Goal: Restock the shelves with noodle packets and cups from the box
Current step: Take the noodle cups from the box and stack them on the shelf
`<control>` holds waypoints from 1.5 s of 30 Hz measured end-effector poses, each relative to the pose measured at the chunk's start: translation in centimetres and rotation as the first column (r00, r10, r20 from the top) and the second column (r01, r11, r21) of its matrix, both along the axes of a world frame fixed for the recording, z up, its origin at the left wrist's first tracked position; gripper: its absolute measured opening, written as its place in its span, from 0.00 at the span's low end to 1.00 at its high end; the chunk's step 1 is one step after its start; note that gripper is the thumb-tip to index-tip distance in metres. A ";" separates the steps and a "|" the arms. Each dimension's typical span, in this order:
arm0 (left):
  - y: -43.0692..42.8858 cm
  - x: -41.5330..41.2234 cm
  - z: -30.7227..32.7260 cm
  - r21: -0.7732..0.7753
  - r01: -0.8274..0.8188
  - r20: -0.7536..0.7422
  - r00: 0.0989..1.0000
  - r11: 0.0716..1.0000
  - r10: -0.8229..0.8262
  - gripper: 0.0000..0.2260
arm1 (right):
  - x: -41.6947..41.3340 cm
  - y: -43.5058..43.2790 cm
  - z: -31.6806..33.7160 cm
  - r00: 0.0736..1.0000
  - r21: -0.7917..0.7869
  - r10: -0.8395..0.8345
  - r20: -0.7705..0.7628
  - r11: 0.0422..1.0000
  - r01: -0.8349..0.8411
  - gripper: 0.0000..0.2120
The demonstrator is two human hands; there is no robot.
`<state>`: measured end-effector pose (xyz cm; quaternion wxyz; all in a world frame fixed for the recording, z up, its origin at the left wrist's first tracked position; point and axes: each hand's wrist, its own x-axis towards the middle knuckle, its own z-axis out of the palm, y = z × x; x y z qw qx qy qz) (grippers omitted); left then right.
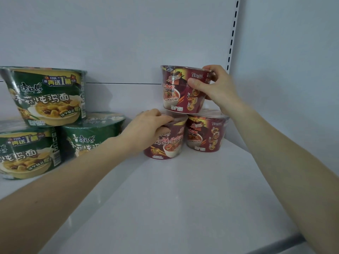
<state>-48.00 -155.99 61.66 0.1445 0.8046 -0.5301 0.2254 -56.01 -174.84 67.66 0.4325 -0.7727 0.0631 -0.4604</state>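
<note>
- The right hand (214, 87) grips the top red cup (180, 92), thumb on its front and fingers curled round its side. "牛肉面" reads left of the thumb.
- Directly beneath, it sits on two touching cups. The left hand (150, 125) curls its fingers over the lid edge of the lower left red cup (165, 145), beside the lower right red cup (205, 134).
- Well left of both grips are three stacked green cups (47, 96), marked "康师傅" and "香菇炖鸡面".
- Bare shelf (174, 198) lies nearer the person. A slotted upright (232, 33) rises above the right grip.

A plain white back panel (128, 43) crossed by a thin dark horizontal seam (121, 83), a white upright rail (232, 33) punched with dark slots at upper right, and beyond it what seems a bare pale wall (293, 52).
</note>
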 end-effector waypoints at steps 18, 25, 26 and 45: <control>-1.2 -1.5 0.4 -0.112 -0.139 0.059 0.987 0.984 0.147 0.14 | 0.0 -0.5 -0.2 1.000 0.003 0.005 0.003 1.000 -0.005 0.28; -1.1 -1.2 1.0 -0.258 -0.148 -0.255 0.964 0.955 0.081 0.24 | -0.8 -0.3 0.5 0.999 0.030 0.033 0.027 0.999 -0.033 0.27; -1.1 -1.1 1.5 -0.370 -0.164 -0.421 0.907 0.915 -0.007 0.32 | -1.1 -0.2 0.7 0.998 0.036 0.055 0.035 0.998 -0.056 0.27; -2.8 -0.9 3.1 -0.721 -0.194 -0.555 0.736 0.665 -0.388 0.36 | -3.3 -3.5 -3.8 0.719 -0.526 -0.294 -0.629 0.843 -0.116 0.24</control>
